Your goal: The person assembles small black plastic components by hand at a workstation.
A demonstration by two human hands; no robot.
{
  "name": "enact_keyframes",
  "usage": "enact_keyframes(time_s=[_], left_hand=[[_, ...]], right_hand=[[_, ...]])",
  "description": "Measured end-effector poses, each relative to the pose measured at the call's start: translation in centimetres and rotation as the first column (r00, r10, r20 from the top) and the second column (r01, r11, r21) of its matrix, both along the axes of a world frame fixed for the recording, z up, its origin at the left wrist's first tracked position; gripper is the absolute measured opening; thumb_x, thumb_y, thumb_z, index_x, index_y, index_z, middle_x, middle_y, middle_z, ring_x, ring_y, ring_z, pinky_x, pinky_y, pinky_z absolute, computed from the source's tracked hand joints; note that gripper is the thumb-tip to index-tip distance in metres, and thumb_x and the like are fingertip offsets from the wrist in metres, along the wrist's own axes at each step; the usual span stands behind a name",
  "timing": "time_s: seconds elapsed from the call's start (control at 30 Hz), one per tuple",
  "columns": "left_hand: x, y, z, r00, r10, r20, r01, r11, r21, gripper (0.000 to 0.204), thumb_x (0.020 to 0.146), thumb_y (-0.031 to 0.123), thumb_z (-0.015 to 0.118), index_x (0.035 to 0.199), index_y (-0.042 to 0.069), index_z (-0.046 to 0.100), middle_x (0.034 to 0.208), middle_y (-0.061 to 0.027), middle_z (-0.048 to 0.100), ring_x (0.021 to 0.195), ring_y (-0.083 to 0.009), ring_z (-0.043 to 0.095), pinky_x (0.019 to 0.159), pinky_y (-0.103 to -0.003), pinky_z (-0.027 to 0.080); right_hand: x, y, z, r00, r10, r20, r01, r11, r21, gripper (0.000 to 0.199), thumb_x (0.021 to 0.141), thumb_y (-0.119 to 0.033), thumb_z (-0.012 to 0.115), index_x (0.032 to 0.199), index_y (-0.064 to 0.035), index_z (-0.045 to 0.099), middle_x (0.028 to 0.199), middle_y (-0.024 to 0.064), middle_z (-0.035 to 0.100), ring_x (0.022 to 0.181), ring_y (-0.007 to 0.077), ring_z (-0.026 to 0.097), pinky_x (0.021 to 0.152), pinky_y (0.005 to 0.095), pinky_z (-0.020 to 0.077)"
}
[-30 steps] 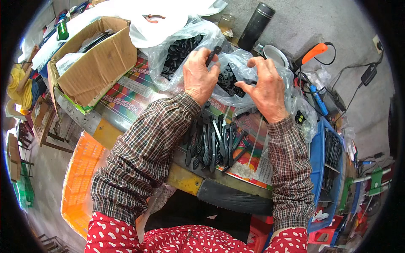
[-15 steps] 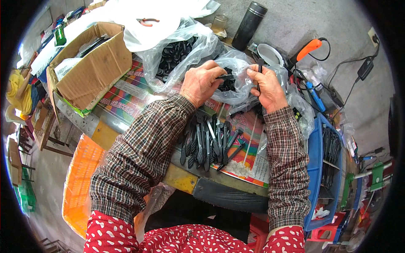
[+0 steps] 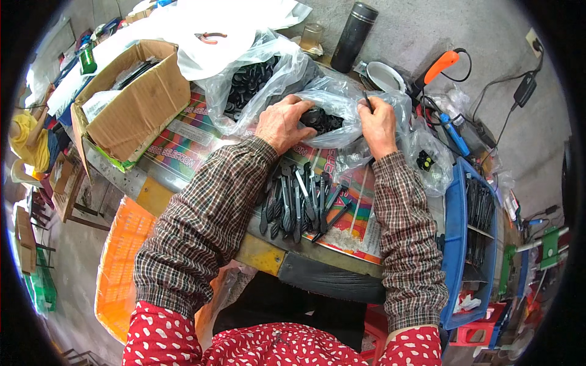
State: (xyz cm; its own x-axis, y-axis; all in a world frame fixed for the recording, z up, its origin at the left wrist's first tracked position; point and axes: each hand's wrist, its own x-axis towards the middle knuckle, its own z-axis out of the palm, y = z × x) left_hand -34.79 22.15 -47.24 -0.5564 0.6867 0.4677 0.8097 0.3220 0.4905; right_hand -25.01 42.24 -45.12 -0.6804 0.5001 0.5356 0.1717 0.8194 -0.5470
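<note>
My left hand [image 3: 282, 124] is at the left side of a clear plastic bag [image 3: 348, 105] of small black parts [image 3: 328, 123]. Its fingers are curled by the bag's mouth; what they grip is hidden. At the bag's right side, my right hand [image 3: 378, 127] is closed on a slim black piece [image 3: 367, 99], whose dark tip shows above the fingers. Between my forearms, several black, handle-shaped pieces [image 3: 299, 204] lie in a loose pile on the table with its colourful printed cover [image 3: 360, 229].
Left of the bag is another clear bag [image 3: 290, 61] with black parts. A cardboard box [image 3: 137, 91], red-handled pliers [image 3: 210, 38], a black flask [image 3: 354, 38] and an orange-handled tool [image 3: 441, 66] lie around. A blue bin [image 3: 455, 244] stands right, an orange basket [image 3: 125, 262] lower left.
My left hand has lowered to the bag's mouth, and the black piece it held no longer shows. My right hand has turned, so less of its black piece is visible.
</note>
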Motion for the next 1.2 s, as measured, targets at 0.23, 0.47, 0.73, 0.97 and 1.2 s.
enact_keyframes(time_s=[0.23,0.47,0.73,0.97,1.2], left_hand=[[0.3,0.9,-0.5,0.998,0.055,-0.042,-0.053,0.997,0.058,0.031,0.073,0.019,0.072,0.103,0.009,0.066,0.095,-0.0126,0.061,0.090,-0.0329,0.061,0.078,-0.041,0.048],[0.1,1.0,-0.7,0.985,0.130,-0.114,-0.131,0.991,-0.002,0.018,0.076,0.016,0.068,0.093,0.009,0.065,0.088,-0.0128,0.060,0.086,-0.0340,0.060,0.075,-0.043,0.048],[-0.3,1.4,-1.8,0.973,0.150,-0.174,-0.152,0.988,0.003,0.016,0.078,0.019,0.067,0.090,0.009,0.064,0.089,-0.0116,0.061,0.085,-0.0343,0.061,0.072,-0.044,0.049],[-0.2,1.7,-1.7,0.960,0.194,-0.202,-0.199,0.980,-0.002,0.017,0.077,0.018,0.068,0.092,0.009,0.064,0.089,-0.0122,0.061,0.083,-0.0347,0.061,0.071,-0.044,0.049],[1.1,0.7,0.9,0.991,0.084,0.106,-0.108,0.964,0.244,0.012,0.082,0.010,0.066,0.091,0.002,0.063,0.071,-0.0125,0.064,0.064,-0.0151,0.060,0.062,-0.030,0.048]], right_hand=[[4.8,-3.6,4.3,0.999,0.035,-0.014,-0.033,0.992,0.121,0.028,0.081,-0.023,0.066,0.097,-0.0006,0.066,0.087,0.0187,0.058,0.080,0.0317,0.059,0.072,0.0402,0.0461],[10.6,-7.1,5.2,0.969,0.242,0.039,-0.241,0.970,-0.027,0.017,0.080,-0.011,0.063,0.088,0.0038,0.064,0.079,0.0142,0.057,0.071,0.0242,0.057,0.064,0.0340,0.0441],[18.0,-10.0,6.2,0.949,0.295,0.114,-0.284,0.953,-0.102,0.016,0.075,-0.009,0.070,0.081,0.0046,0.064,0.076,0.0116,0.057,0.069,0.0217,0.057,0.062,0.0320,0.0441],[21.9,-11.3,4.9,0.970,0.226,0.093,-0.218,0.972,-0.083,0.020,0.073,-0.013,0.076,0.080,0.0021,0.065,0.075,0.0087,0.056,0.065,0.0190,0.054,0.056,0.0303,0.0406],[25.0,-10.8,3.6,0.966,0.251,0.065,-0.210,0.904,-0.371,0.021,0.079,-0.013,0.073,0.078,0.0040,0.060,0.068,0.0056,0.052,0.057,0.0108,0.045,0.051,0.0270,0.0367]])
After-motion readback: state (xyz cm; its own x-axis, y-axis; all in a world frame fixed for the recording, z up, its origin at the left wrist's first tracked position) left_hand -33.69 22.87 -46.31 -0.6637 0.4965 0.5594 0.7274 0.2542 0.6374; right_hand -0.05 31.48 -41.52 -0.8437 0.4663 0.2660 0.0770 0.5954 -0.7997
